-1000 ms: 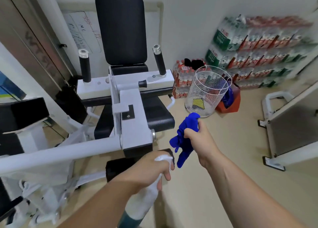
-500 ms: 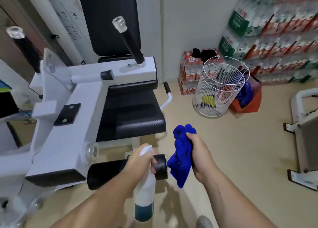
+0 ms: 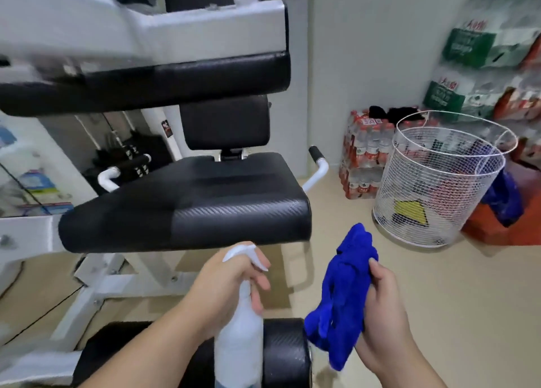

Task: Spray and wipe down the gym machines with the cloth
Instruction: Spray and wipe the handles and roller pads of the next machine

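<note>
My left hand (image 3: 225, 285) grips the neck of a white spray bottle (image 3: 238, 341), its nozzle pointing up toward the front edge of the machine's black seat pad (image 3: 187, 209). Beside it, my right hand (image 3: 380, 314) holds a crumpled blue cloth (image 3: 342, 297) just right of the bottle. Both hands hover above a black foam roller pad (image 3: 285, 352) at the bottom. The white frame with its black upper pad (image 3: 164, 74) hangs overhead across the top left. A black backrest (image 3: 225, 121) stands behind the seat.
A white wire basket (image 3: 436, 188) stands on the beige floor to the right, with an orange bag (image 3: 497, 226) behind it. Packs of bottled water (image 3: 363, 159) are stacked along the wall. White side handles (image 3: 317, 168) flank the seat.
The view has dropped lower and closer to the seat, so the white frame now sits overhead. Both hands kept their hold on bottle and cloth and stayed side by side.
</note>
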